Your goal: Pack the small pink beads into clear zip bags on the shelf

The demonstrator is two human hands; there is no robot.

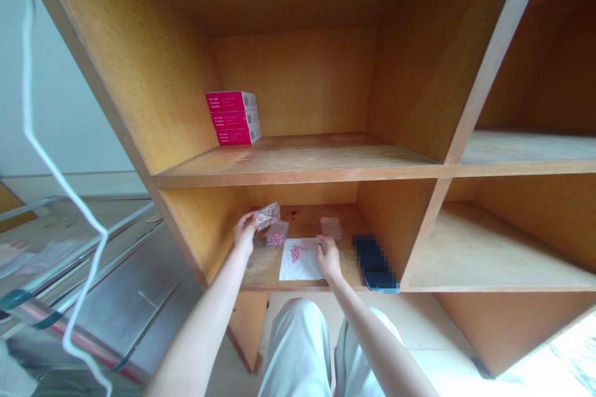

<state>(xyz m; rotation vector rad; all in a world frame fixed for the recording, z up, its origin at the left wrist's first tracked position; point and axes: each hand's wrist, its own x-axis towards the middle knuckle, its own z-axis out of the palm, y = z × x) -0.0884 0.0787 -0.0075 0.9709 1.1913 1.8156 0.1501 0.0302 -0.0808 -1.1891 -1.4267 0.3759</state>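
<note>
Head cam view: hands are apart, working on a wooden shelf (263, 270). Left hand (244, 232) pinches a small clear plastic bag (267, 216) just above a bag of pink beads (275, 236). Right hand (328, 257) sits at the edge of a white sheet (305, 267), can't tell if it's gripping anything. Pink beads (296, 252) lie on the sheet, with a flat clear bag (330, 227) behind and a blurred phone (375, 263) to the right.

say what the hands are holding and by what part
The left hand pinches a small clear plastic bag by its lower corner; the right hand seems empty.
</note>
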